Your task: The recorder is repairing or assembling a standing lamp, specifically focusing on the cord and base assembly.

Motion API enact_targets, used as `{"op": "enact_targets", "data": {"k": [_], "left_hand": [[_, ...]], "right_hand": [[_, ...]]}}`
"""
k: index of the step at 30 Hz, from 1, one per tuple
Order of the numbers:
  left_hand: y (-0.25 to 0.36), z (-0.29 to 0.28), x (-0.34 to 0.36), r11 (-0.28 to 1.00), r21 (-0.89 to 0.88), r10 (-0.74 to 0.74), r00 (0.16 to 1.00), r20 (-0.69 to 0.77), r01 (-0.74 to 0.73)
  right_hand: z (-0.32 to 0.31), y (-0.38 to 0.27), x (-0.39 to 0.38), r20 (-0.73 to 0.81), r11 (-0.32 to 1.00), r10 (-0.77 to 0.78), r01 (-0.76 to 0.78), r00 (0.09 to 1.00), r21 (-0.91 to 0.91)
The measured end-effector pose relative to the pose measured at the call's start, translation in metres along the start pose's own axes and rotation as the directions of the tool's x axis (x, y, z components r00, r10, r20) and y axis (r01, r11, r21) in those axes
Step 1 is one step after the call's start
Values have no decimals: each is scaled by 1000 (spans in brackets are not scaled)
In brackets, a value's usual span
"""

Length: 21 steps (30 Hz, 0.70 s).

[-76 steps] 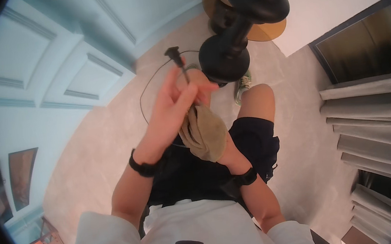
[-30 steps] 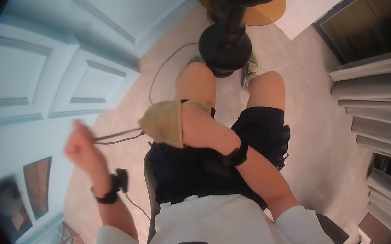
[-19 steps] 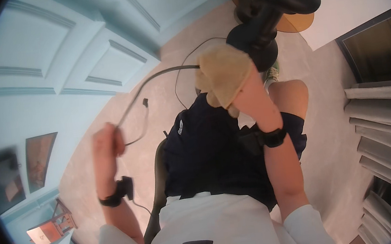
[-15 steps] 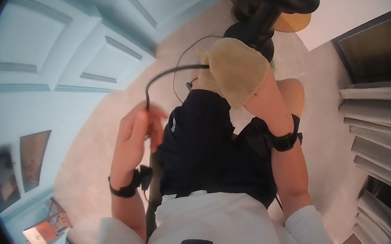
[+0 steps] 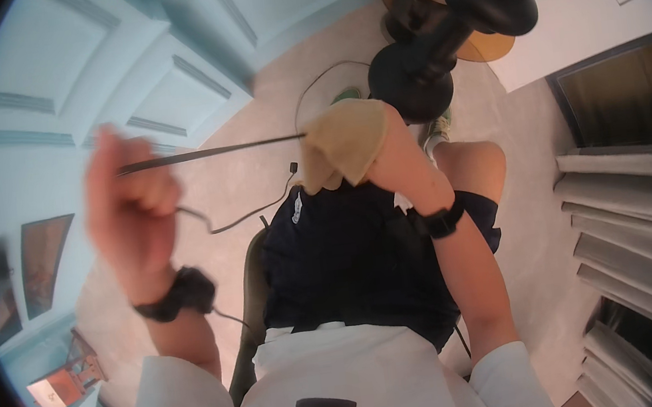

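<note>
Head view looks down on a seated person with dark shorts [image 5: 340, 258] and a white T-shirt [image 5: 267, 395]. The left hand [image 5: 134, 209] is raised at the left side, and it is a little blurred; its fingers are curled closed around a black cable [image 5: 212, 153]. From this hand the cable goes almost straight to the beige cloth [image 5: 347, 141], which lies over the right hand [image 5: 394, 146], above the lap. The cloth hides the right fingers, so I cannot tell if they are pressed together. A loose part of the cable bends below the left hand, and its small black plug [image 5: 293, 168] is near the cloth. Both wrists wear a black band.

Just beyond the cloth stands a black stand [image 5: 413, 89] of rounded shapes, with an amber disc [image 5: 489, 46] behind it. A thin cord [image 5: 312, 84] curves on the floor [image 5: 541, 259], between the light-blue panelled wall [image 5: 184, 18] and the stand.
</note>
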State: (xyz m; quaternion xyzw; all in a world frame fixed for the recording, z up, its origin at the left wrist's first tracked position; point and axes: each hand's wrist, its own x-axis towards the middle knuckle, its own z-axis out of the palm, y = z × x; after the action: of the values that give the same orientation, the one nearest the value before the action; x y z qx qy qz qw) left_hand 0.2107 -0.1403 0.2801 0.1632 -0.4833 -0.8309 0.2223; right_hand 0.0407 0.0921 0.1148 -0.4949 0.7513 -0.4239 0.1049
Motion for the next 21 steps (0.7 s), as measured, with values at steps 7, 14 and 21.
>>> {"op": "enact_targets", "data": {"k": [7, 14, 21], "left_hand": [[40, -45, -31, 957, 149, 185, 917, 355, -250], [5, -18, -33, 901, 431, -205, 914, 350, 37], [-31, 58, -11, 784, 614, -425, 798, 428, 89]], "right_hand": [[-22, 74, -2, -258, 998, 27, -43, 966, -56], [-59, 35, -33, -500, 952, 296, -210, 814, 222], [-75, -15, -86, -467, 916, 287, -382, 836, -120]]}}
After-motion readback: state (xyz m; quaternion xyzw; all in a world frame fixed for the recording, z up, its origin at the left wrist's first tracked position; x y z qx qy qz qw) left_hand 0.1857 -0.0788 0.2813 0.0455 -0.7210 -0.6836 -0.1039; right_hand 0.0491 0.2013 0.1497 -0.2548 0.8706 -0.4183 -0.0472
